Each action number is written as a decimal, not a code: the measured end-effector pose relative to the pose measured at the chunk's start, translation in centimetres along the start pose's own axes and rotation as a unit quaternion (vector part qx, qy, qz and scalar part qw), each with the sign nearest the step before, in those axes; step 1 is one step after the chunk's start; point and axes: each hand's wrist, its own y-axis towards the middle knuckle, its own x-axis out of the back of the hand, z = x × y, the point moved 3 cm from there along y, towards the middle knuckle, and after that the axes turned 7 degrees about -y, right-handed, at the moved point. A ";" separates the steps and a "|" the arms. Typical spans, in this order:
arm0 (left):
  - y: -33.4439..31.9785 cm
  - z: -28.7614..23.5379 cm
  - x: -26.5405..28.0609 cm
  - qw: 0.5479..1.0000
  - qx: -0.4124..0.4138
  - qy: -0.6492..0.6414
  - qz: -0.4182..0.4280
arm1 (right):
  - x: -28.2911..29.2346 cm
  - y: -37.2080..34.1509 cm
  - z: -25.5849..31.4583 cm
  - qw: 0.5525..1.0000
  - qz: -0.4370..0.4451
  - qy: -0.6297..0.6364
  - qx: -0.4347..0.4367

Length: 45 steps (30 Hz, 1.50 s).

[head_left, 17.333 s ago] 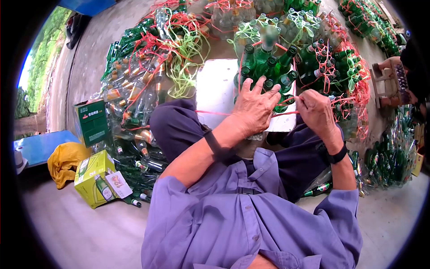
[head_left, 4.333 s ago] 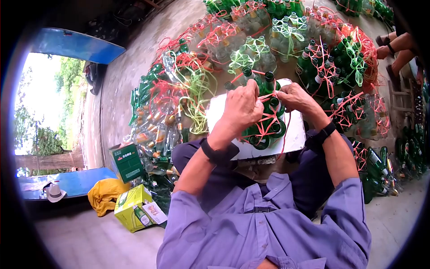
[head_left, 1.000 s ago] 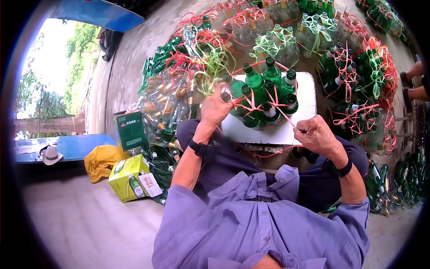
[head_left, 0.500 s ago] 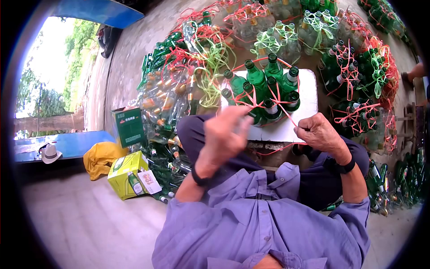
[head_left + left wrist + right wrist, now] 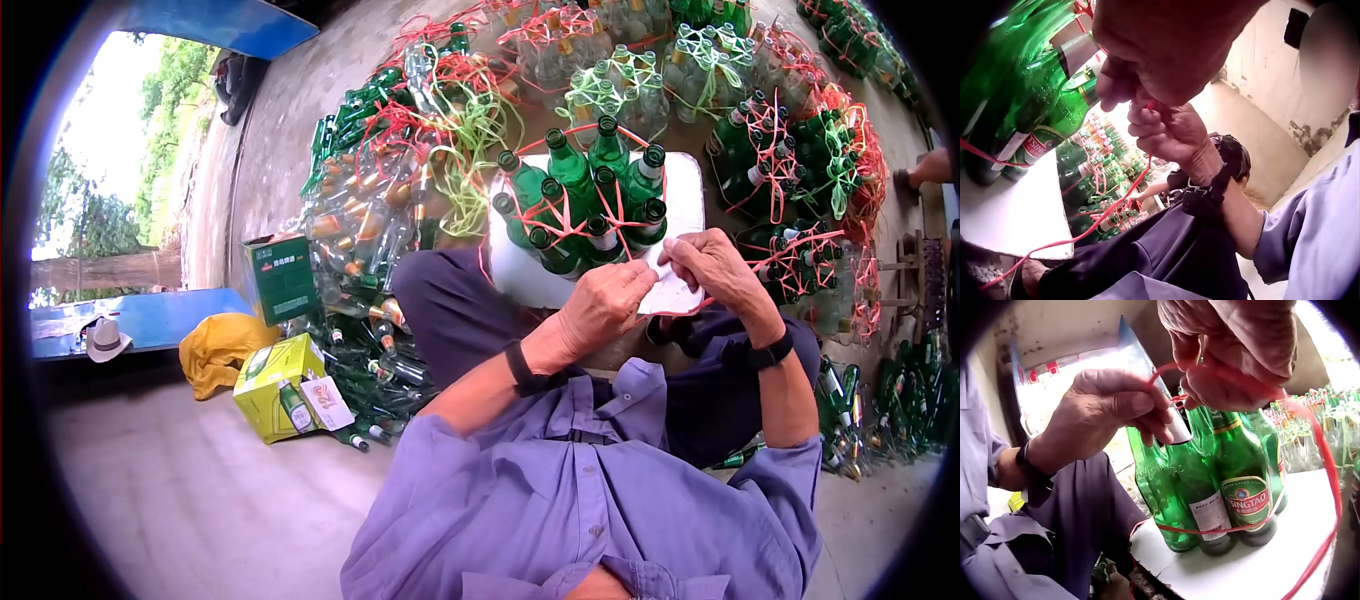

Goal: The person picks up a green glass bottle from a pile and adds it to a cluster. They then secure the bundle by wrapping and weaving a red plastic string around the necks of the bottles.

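Observation:
A cluster of green beer bottles (image 5: 568, 172) stands upright on a white board (image 5: 515, 270); red twine wraps their necks and, in the right wrist view, their lower bodies. Just in front of the cluster, my left hand (image 5: 605, 303) and right hand (image 5: 717, 268) come close together. In the right wrist view both pinch the red plastic twine (image 5: 1329, 494), the left hand (image 5: 1107, 403) with thumb and forefinger near a bottle neck. A loose length trails from my right hand (image 5: 1166, 132) past the board's edge in the left wrist view.
Tied bundles of clear and green bottles (image 5: 615, 90) stand beyond the board. Loose bottles (image 5: 360, 240) and tangled green twine (image 5: 465, 190) lie to the left, near a green carton (image 5: 282, 280), a yellow-green box (image 5: 280, 385) and a yellow cloth (image 5: 222, 350). Another person's arm (image 5: 930, 168) shows at right.
My left hand has swung from the cluster's left side across to the front right, meeting the right hand at the twine. The right hand has risen slightly. The bottles stay on the board.

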 end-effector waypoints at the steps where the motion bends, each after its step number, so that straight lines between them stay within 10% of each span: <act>1: -0.1 0.0 -0.1 1.000 -0.001 0.000 0.000 | -0.4 0.5 -0.3 0.999 -0.023 -0.019 0.041; 20: -1.4 0.1 0.5 0.981 -0.081 0.023 0.175 | -4.5 3.7 -2.3 0.923 -0.014 0.382 -0.043; 26: 2.1 1.8 5.6 0.993 -0.058 0.083 -0.054 | -5.0 3.3 -0.9 0.928 -0.064 0.363 -0.058; 32: 3.8 5.0 4.4 0.970 0.028 0.204 0.129 | -5.1 3.2 -0.8 0.937 -0.085 0.328 -0.082; 45: 3.6 5.1 3.8 0.969 0.071 0.206 0.116 | -4.9 3.4 -2.1 0.954 -0.083 0.282 -0.063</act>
